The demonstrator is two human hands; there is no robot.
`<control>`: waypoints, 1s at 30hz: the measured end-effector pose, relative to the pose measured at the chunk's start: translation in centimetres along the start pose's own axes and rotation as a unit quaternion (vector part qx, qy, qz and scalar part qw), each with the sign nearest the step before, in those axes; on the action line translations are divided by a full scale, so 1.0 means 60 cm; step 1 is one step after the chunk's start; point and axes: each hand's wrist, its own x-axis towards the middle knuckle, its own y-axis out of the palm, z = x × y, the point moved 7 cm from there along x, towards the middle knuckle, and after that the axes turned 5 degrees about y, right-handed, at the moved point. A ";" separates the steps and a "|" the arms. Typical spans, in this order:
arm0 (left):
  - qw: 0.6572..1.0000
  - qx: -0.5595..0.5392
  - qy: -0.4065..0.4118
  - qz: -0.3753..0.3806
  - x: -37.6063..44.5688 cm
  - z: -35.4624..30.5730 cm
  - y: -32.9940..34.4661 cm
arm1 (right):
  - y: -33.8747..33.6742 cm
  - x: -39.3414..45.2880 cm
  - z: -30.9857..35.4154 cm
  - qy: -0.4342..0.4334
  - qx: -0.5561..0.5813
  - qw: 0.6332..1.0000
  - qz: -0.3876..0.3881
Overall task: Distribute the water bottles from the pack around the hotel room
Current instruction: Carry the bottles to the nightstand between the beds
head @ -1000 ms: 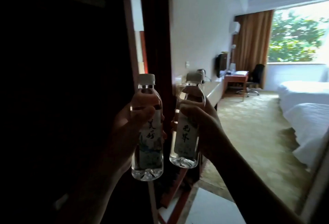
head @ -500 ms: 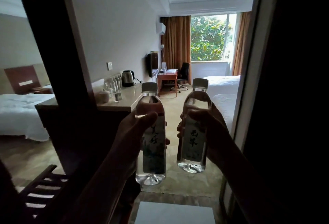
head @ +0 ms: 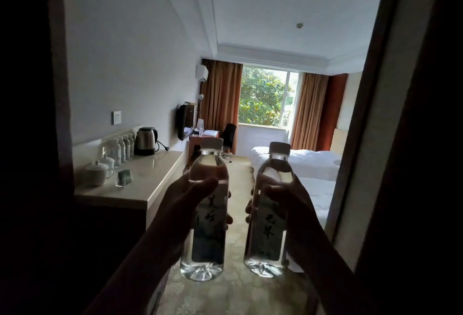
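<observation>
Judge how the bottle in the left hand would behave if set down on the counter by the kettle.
The left-hand bottle looks full nearly to its cap, so probably heavy for its size and fairly firm. It is tall and narrow, so a nudge near the top might tip it; once lying down, its round body would likely roll. The counter looks smooth and flat, so it may slide easily.

Two clear bottles (head: 205,214) (head: 269,214) upright (apparently full), side by side.

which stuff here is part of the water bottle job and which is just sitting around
Job: left bottle in left hand; right bottle in right hand; row of bottles on counter.
Lying about: kettle, lidded cups, desk chair, beds.
</observation>
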 end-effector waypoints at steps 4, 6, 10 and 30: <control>1.000 -0.017 -0.015 0.007 0.112 0.046 -0.045 | -0.011 0.107 -0.030 0.011 -0.010 1.000 -0.027; 0.999 -0.022 -0.027 0.018 0.161 0.079 -0.056 | -0.030 0.157 -0.050 0.023 -0.013 0.999 -0.044; 0.998 -0.022 -0.022 0.047 0.265 0.144 -0.066 | -0.083 0.260 -0.092 0.031 -0.017 0.996 -0.079; 0.997 0.067 -0.036 0.001 0.950 0.522 -0.107 | -0.401 0.984 -0.266 -0.003 -0.047 0.998 -0.047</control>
